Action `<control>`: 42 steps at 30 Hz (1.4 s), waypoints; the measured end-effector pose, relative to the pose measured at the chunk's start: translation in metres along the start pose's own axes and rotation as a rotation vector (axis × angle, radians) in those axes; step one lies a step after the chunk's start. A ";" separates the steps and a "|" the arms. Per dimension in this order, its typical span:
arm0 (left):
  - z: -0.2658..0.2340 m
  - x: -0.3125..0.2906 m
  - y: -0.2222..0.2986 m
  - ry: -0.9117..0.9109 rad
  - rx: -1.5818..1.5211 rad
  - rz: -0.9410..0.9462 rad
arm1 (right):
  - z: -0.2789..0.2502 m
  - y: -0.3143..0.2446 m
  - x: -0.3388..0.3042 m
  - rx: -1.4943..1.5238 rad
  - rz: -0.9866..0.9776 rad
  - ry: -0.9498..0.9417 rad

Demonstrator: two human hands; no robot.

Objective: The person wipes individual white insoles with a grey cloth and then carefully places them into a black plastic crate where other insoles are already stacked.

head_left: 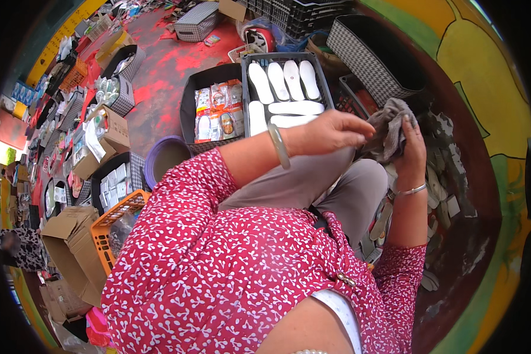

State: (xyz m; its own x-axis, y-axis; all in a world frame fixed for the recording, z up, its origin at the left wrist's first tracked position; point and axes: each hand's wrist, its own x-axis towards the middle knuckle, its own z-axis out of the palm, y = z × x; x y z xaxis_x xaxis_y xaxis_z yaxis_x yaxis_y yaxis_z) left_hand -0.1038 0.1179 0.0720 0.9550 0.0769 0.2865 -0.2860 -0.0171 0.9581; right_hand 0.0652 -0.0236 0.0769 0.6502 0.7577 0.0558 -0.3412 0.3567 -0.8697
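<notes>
A crumpled grey-brown cloth (389, 127) is gripped in my right hand (414, 144), whose fingers press into its right side. My left hand (339, 130) reaches across from the left, its fingers loosely bent and slightly apart. Its fingertips lie at the cloth's left edge, and I see nothing held in them. Just beyond the hands stands a dark grey crate (243, 88) with white insoles (292, 79) laid in it, several upright in a row and others crosswise. Packaged insoles (218, 106) in clear and orange wrapping fill a black-lined bin (189, 97) to its left.
Loose insoles (439, 189) lie heaped on the right by the wall. A tall checked bin (360, 56) leans behind my right hand. A purple bucket (153, 168), an orange basket (103, 227) and cardboard boxes (71, 242) stand on the left. Black crates (295, 15) are stacked at the back.
</notes>
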 end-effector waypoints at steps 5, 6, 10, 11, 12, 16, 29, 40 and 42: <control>-0.062 -0.001 0.049 0.219 0.194 -0.012 | -0.024 -0.031 0.010 0.216 0.076 0.027; -0.069 0.002 0.061 0.264 0.222 0.018 | -0.032 -0.035 0.015 0.184 0.079 -0.013; -0.095 0.027 0.090 0.246 0.085 -0.044 | -0.041 -0.056 0.016 0.181 0.035 -0.011; -0.091 0.030 0.094 0.288 0.104 -0.003 | -0.042 -0.058 0.018 0.165 0.023 -0.009; -0.092 0.038 0.089 0.244 0.096 -0.002 | -0.048 -0.057 0.021 0.158 0.051 -0.008; -0.106 0.059 0.063 0.191 0.078 -0.035 | -0.054 -0.036 0.034 0.108 0.200 0.011; -0.240 -0.027 0.024 0.602 0.086 -0.102 | 0.023 0.013 0.136 -0.499 0.204 0.061; -0.291 -0.042 -0.210 1.418 0.488 -0.445 | -0.004 0.142 0.237 -1.579 0.138 -0.223; -0.289 -0.051 -0.231 1.295 0.812 -0.755 | -0.014 0.179 0.226 -1.695 0.029 -0.107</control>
State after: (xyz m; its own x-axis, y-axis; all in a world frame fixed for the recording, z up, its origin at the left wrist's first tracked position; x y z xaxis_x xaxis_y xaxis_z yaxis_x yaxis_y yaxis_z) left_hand -0.1088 0.4064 -0.1655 0.0481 0.9988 0.0021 0.6694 -0.0338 0.7421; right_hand 0.1604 0.2041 -0.0731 0.5878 0.8090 0.0000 0.7495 -0.5446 -0.3764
